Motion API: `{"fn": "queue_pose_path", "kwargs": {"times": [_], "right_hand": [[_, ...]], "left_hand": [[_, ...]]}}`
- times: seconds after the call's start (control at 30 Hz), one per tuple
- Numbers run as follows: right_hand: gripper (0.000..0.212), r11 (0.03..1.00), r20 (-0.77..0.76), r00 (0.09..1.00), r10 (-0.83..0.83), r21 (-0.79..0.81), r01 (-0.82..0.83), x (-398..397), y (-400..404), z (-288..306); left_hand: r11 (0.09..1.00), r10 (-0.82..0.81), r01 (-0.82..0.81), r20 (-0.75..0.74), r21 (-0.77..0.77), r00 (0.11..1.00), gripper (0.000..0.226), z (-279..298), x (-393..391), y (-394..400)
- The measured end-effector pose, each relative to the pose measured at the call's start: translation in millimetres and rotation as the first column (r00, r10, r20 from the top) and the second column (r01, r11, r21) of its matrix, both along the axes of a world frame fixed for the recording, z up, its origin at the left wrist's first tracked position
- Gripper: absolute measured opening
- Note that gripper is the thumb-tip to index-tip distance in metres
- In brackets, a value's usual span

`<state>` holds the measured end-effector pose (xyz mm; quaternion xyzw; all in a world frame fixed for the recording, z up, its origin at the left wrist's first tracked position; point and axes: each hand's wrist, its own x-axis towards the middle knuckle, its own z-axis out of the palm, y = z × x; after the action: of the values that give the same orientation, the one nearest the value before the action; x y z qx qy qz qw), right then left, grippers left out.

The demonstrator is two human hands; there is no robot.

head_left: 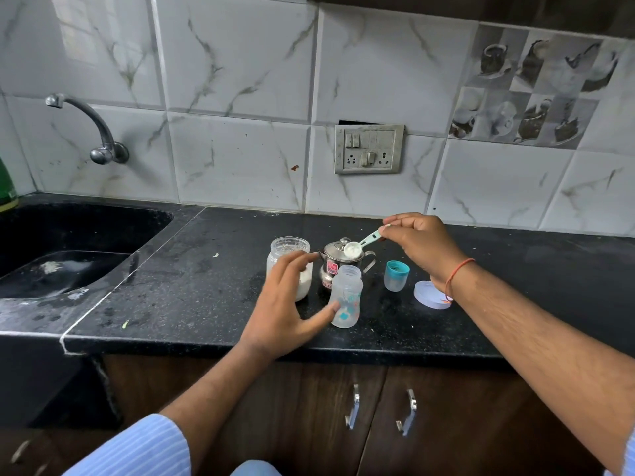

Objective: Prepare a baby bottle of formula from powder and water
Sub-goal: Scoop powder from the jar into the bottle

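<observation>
The right hand (421, 247), right of centre in the frame, pinches the end of a pale green scoop (360, 244) between thumb and fingertips. The scoop's bowl holds white powder and hangs above the open neck of the bottle (346, 297), in front of a small steel pot (335, 261). A thin orange thread circles the right wrist.

The left hand (285, 304), at centre, is spread with fingers apart and loosely bent, holding nothing. Its thumb touches or nearly touches the bottle's lower left side, and its fingers lie in front of the jar (290, 259); whether they touch the jar cannot be told.

The bottle stands upright on the black desk (206, 269), uncapped, clear with teal and orange print too small to read. The jar, just left of the pot, is clear glass, lidless, with white powder in its lower part. The lidded pot carries a red label whose writing cannot be read.

Right of the pot stands a teal-topped cap (396, 275), and further right, partly behind the right wrist, lies a pale round lid (427, 294).

At the left of the frame a black sink (68, 255) is sunk into the desk, with a steel tap (92, 132) on the tiled wall above it. A switch plate (369, 148) with sockets sits on the wall at centre. Cupboard doors with metal handles (354, 407) run below the desk.
</observation>
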<state>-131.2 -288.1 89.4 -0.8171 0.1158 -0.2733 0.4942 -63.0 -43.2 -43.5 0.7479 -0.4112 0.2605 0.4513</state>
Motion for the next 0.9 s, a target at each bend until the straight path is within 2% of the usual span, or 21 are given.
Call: {"fn": "queue_pose_path", "kwargs": {"times": [0.07, 0.2, 0.33, 0.47, 0.63, 0.77, 0.9], "right_hand": [[0.012, 0.997, 0.022, 1.0, -0.01, -0.077, 0.011, -3, 0, -4], [0.012, 0.976, 0.051, 0.999, 0.001, -0.216, 0.01, -7, 1, -10], [0.015, 0.94, 0.046, 0.999, 0.01, -0.342, 0.006, -8, 4, -14], [0.016, 0.867, 0.049, 0.999, 0.002, -0.498, 0.023, -9, 8, -13], [0.016, 0.716, 0.067, 0.997, 0.029, -0.697, 0.026, -17, 15, -10], [0.019, 0.52, 0.076, 0.991, 0.107, -0.854, 0.01, -25, 17, -12], [0.02, 0.382, 0.104, 0.977, 0.184, -0.924, 0.027, -32, 18, -13]], "left_hand": [[0.999, -0.041, 0.044, -0.133, 0.019, 0.99, 0.089, 2, -8, -9], [0.998, -0.043, 0.056, -0.298, 0.035, 0.954, 0.095, 2, -3, -24], [0.989, -0.058, 0.104, -0.379, 0.101, 0.924, 0.102, -1, 4, -30], [0.985, -0.083, 0.136, -0.395, 0.108, 0.915, 0.094, -1, 6, -30], [0.968, -0.067, 0.157, -0.401, 0.196, 0.914, 0.062, -1, 10, -35], [0.966, -0.08, 0.172, -0.415, 0.191, 0.906, 0.061, -2, 14, -35], [0.966, -0.085, 0.179, -0.425, 0.186, 0.901, 0.06, -4, 14, -36]]}}
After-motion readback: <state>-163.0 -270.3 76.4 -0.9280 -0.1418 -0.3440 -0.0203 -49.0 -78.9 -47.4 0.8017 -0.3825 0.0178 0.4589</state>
